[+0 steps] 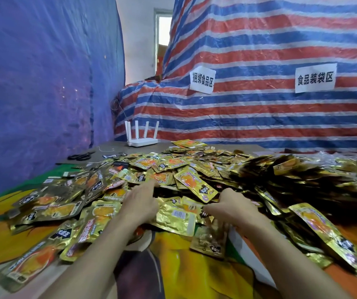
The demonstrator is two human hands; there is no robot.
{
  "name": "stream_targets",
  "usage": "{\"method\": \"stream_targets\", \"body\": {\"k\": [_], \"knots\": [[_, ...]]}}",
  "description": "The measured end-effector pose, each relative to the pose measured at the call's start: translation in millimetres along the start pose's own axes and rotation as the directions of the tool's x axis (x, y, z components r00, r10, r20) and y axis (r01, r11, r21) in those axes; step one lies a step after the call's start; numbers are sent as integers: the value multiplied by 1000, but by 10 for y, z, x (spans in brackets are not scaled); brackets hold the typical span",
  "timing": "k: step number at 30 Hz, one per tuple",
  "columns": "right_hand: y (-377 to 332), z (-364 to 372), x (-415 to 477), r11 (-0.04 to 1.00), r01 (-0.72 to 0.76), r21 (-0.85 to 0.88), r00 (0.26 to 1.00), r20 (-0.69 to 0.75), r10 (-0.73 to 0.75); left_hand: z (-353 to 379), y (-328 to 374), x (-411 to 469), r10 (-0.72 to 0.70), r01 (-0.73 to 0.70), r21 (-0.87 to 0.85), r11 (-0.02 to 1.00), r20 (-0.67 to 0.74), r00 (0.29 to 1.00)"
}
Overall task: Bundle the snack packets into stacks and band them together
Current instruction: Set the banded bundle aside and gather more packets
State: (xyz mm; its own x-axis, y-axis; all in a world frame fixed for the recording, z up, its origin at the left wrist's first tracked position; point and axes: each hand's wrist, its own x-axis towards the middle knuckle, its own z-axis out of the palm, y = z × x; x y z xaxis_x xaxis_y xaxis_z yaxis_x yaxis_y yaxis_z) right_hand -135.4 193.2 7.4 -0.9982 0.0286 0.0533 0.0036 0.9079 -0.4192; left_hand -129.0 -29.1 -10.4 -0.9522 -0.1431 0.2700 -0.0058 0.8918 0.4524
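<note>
A large heap of gold snack packets point(186, 175) covers the table from left to right. My left hand point(140, 201) lies on the near edge of the heap with its fingers reaching forward into the packets. My right hand point(231, 207) is beside it, fingers curled around the edge of a packet point(197, 186) at the front of the pile. A gold packet lying face down point(176, 219) sits between the two hands. Another dark packet point(212, 240) lies just below my right hand on the cloth.
A white router point(141, 134) with several antennas stands at the back left. Black scissors point(81, 156) lie on the table's far left. A striped tarp wall point(259, 83) with two paper signs rises behind; a blue tarp point(32, 83) is at the left. Colourful cloth point(184, 266) covers the near table.
</note>
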Motion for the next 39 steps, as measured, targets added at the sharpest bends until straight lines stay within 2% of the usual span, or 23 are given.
{"method": "stream_targets", "body": {"k": [3, 6, 11, 15, 17, 19, 21, 23, 24, 26, 28, 29, 30, 33, 36, 38, 39], "knots": [[-32, -19, -37, 990, -59, -125, 998, 5, 60, -53, 103, -43, 124, -115, -46, 992, 295, 947], [-120, 46, -47, 989, -57, -134, 997, 41, 63, -78, 112, -63, 105, -163, 109, 981, 409, 907], [-209, 99, 38, 971, -58, 233, 998, 52, 47, -66, 84, -27, 144, -153, 14, 988, 269, 952], [-211, 49, 65, 843, -55, 535, 998, 47, 35, -106, 32, -5, 163, -166, 3, 986, 178, 970], [-171, -1, 47, 808, -52, 587, 997, 78, 7, -161, 19, -1, 172, -170, -23, 985, 114, 979], [-125, -61, 2, 786, -92, 611, 982, 187, -30, -194, 20, -8, 176, -173, -61, 983, 43, 983], [-61, -111, -18, 752, -135, 645, 965, 258, -48, -203, 27, -24, 171, -177, -193, 965, -46, 984], [-9, -155, -26, 713, -152, 684, 962, 268, -52, -226, 34, -40, 92, -143, -475, 868, -128, 987], [10, -170, -20, 679, -146, 720, 965, 256, -64, -249, 45, -48, 29, -110, -628, 770, -138, 990], [8, -183, -13, 549, -122, 827, 978, 196, -77, -284, 82, -62, -55, -37, -888, 459, -70, 996], [-30, -145, 9, 415, -51, 908, 995, 82, -55, -259, 139, -79, -46, 55, -992, 115, 50, 998], [-63, -107, 11, 364, -4, 931, 999, 19, -39, -235, 181, -98, -18, 101, -995, 10, 100, 995], [-106, -62, 0, 307, 39, 951, 999, -32, -30, -201, 224, -114, 8, 142, -989, -50, 142, 990], [-230, 71, -51, 123, 108, 986, 994, -106, -28, -54, 346, -167, 55, 201, -971, -127, 196, 979], [-286, 161, -98, 65, 131, 989, 989, -126, -84, 71, 410, -200, 15, 156, -977, -145, 155, 988], [-294, 200, -110, 52, 131, 990, 986, -124, -107, 116, 430, -211, -17, 121, -986, -114, 123, 992], [-290, 211, -108, 34, 129, 991, 986, -125, -110, 133, 433, -212, -28, 98, -995, -31, 99, 995]]}}
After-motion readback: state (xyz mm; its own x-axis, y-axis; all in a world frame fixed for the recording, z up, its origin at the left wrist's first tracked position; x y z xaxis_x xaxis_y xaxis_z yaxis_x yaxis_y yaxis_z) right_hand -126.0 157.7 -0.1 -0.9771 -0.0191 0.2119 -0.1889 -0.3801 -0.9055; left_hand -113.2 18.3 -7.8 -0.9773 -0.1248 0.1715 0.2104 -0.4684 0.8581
